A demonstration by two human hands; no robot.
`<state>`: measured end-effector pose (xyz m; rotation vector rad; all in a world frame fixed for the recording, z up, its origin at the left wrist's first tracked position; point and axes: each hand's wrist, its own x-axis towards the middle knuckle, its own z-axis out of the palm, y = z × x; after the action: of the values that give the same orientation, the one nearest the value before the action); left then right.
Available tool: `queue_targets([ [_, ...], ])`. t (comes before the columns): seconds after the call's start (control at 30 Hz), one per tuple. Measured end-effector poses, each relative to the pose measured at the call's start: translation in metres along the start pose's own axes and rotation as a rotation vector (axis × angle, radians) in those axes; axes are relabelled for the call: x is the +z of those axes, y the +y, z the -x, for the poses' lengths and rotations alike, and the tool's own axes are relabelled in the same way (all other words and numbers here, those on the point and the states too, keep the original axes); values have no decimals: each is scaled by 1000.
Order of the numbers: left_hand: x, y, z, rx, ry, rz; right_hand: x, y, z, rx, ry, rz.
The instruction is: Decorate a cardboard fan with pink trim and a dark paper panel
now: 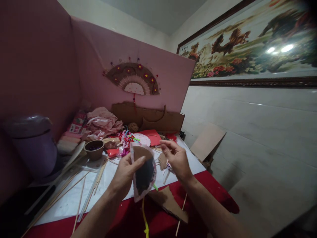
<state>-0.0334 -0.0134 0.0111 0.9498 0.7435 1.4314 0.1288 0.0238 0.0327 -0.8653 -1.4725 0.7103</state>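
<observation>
My left hand (125,172) grips a half-round cardboard piece (145,172) upright by its side, thumb across its face. That face is brown at the top and dark below, with a pale cloth edge folded around it. A yellow fuzzy strip (145,221) hangs beneath the piece, and a bit of green shows at its lower right edge. To the right, my right hand (178,161) is raised with thumb and forefinger pinched together. Whatever is in the pinch is too small to make out. Torn cardboard (169,201) lies below my hands on the red cloth.
Wooden sticks (80,201) lie at the left, near a brown bowl (94,150). Colourful fuzzy strips (127,138), a red sheet (151,137) and pink cloth (104,120) sit behind. A decorated fan (133,77) hangs on the pink board; a lilac bin (34,148) stands left.
</observation>
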Motion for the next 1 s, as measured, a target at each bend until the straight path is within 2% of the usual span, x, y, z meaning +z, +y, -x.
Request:
queue_targets([
  [0.1, -4, 11, -4, 79, 209, 86, -14, -6, -9, -12, 191, -77],
  [0.17, -7, 17, -7, 125, 309, 120, -19, -5, -12, 13, 211, -82],
  [0.23, -9, 19, -10, 143, 386, 140, -19, 2, -11, 96, 90, -36],
  [0.33, -12, 19, -15, 160, 492, 162, -13, 20, 0, 201, -201, 148],
  [0.47, -17, 21, -17, 244, 566, 206, -10, 25, 27, -13, -506, 614],
  [0.57, -19, 24, -17, 270, 593, 238, -15, 15, 46, -127, -751, 765],
  [0.63, -19, 27, -16, 273, 603, 257, -17, 12, 54, -146, -813, 854],
  [0.73, -17, 27, -15, 268, 603, 266, -12, 19, 53, -172, -777, 990],
  [0.87, -16, 24, -16, 260, 591, 241, 3, 37, 37, -201, -615, 1085],
  [1.0, -14, 21, -15, 202, 534, 191, 8, 42, 26, -231, -484, 915],
])
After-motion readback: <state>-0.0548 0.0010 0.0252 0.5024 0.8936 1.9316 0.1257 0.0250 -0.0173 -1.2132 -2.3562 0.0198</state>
